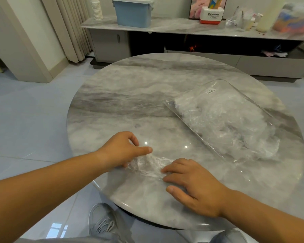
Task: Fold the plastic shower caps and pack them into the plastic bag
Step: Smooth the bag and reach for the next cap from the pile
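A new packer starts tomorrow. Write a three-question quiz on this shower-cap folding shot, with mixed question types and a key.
1. True or false: the clear plastic bag already holds crinkled plastic.
2. Where does the loose shower cap lie? A) inside the bag; B) on the marble table, near its front edge; C) on the floor.
3. Which is nearer the bag, the left hand or the right hand?

Key: 1 true; 2 B; 3 right hand.
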The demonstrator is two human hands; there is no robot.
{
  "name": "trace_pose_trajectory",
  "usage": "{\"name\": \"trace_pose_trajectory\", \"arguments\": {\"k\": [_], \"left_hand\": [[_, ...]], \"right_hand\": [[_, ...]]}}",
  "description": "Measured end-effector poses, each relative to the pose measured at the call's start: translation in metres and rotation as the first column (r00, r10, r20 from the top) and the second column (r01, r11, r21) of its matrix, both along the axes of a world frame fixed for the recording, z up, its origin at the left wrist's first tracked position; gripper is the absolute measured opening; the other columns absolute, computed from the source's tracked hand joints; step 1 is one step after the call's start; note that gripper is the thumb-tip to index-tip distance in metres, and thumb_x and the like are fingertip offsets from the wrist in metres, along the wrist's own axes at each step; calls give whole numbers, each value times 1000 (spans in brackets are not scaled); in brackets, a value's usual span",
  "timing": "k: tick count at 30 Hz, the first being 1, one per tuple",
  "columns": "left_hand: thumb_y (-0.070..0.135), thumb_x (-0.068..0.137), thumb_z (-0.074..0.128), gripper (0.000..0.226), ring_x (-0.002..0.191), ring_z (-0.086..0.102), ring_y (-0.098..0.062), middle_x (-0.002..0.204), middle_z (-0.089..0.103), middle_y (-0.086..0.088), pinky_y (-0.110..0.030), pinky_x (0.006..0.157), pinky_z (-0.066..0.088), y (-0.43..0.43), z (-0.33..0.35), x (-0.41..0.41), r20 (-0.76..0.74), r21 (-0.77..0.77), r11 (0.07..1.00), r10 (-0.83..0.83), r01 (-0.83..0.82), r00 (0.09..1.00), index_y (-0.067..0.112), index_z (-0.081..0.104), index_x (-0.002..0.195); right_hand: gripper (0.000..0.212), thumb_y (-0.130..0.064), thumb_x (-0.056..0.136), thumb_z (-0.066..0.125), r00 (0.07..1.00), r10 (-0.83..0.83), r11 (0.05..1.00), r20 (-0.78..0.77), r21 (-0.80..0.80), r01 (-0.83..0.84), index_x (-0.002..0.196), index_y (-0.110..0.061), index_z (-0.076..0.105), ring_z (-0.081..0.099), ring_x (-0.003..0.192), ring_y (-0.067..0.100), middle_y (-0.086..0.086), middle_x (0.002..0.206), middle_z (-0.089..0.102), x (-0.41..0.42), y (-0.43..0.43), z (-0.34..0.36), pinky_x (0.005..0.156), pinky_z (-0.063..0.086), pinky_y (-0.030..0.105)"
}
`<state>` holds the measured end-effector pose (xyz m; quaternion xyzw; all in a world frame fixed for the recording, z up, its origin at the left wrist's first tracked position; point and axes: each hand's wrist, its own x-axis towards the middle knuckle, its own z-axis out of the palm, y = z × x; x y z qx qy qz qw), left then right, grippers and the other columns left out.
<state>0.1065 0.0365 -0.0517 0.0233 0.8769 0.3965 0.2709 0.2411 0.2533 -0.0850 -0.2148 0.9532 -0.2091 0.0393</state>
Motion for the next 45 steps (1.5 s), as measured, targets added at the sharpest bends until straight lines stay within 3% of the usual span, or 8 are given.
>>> {"name": "trace_pose_trajectory", "arguments": {"k": [4, 10, 19, 26, 32, 37, 41, 45], "left_hand": [[86, 63, 66, 75, 82, 59, -10, 100, 54, 8, -29, 66, 48, 0, 0, 2, -214, -421, 891, -277, 167, 937, 26, 55, 106], [72, 71, 74, 56, 71, 55, -11, 78, 58, 8, -28, 60, 43, 2, -2, 3, -181, -462, 855, -353, 237, 918, 20, 55, 83], [41, 75, 87, 50, 53, 43, -15, 58, 44, -1, -24, 50, 36, 2, -1, -3, 4, -11, 991, -135, 135, 991, 19, 44, 62], [28, 92, 72, 23, 66, 68, -21, 80, 65, -13, -32, 61, 59, 16, 12, 19, 432, 410, 908, -110, -86, 895, 6, 64, 92], [45, 98, 58, 44, 93, 75, -28, 106, 71, -18, -41, 83, 61, 23, 9, 35, 452, 381, 924, -149, -39, 879, 6, 61, 119], [40, 97, 64, 36, 93, 75, -27, 107, 70, -18, -44, 89, 61, 28, 3, 39, 355, 351, 936, -165, 33, 920, 8, 66, 113], [36, 97, 63, 34, 93, 75, -27, 104, 70, -16, -44, 89, 60, 27, 0, 39, 330, 363, 930, -180, 51, 927, 6, 68, 111], [37, 98, 63, 34, 94, 75, -27, 102, 71, -15, -43, 89, 60, 27, 0, 39, 317, 380, 922, -203, 72, 927, 6, 69, 108]], "right_hand": [[55, -59, 103, 26, 1000, 8, 999, -4, 40, -8, 119, -29, 69, 47, 122, 5, -15, 135, 58, 0, -2, 2, 100, 40, 32], [51, -59, 102, 33, 1000, -7, 999, -15, 37, 7, 131, -29, 60, 46, 121, 5, -15, 134, 56, 2, -4, 5, 101, 36, 28], [57, -60, 104, 30, 995, 95, 984, 6, 152, -94, 150, -29, 40, 27, 143, 12, -11, 162, 29, 8, -8, -1, 116, 25, 37], [57, -61, 104, 26, 994, 106, 980, 22, 169, -108, 150, -32, 40, 29, 137, 9, -14, 152, 38, 6, -8, 0, 115, 24, 34], [32, -43, 97, 51, 974, -218, 941, -56, -277, 195, 116, -25, 69, 54, 118, 2, -16, 120, 61, 3, 6, 8, 100, 43, 24], [60, -56, 96, 52, 788, -566, 801, 240, -65, 595, 146, -25, 43, 55, 107, 8, -9, 124, 52, -6, 5, 16, 90, 43, 21], [35, -50, 92, 63, 740, -575, 774, 348, -63, 631, 91, -14, 61, 46, 65, 8, -7, 76, 52, -14, 1, 16, 61, 39, 24], [30, -34, 92, 70, 711, -473, 600, 520, -401, 692, 72, -16, 57, 45, 52, 2, -12, 59, 52, -15, -1, 27, 53, 38, 14]]}}
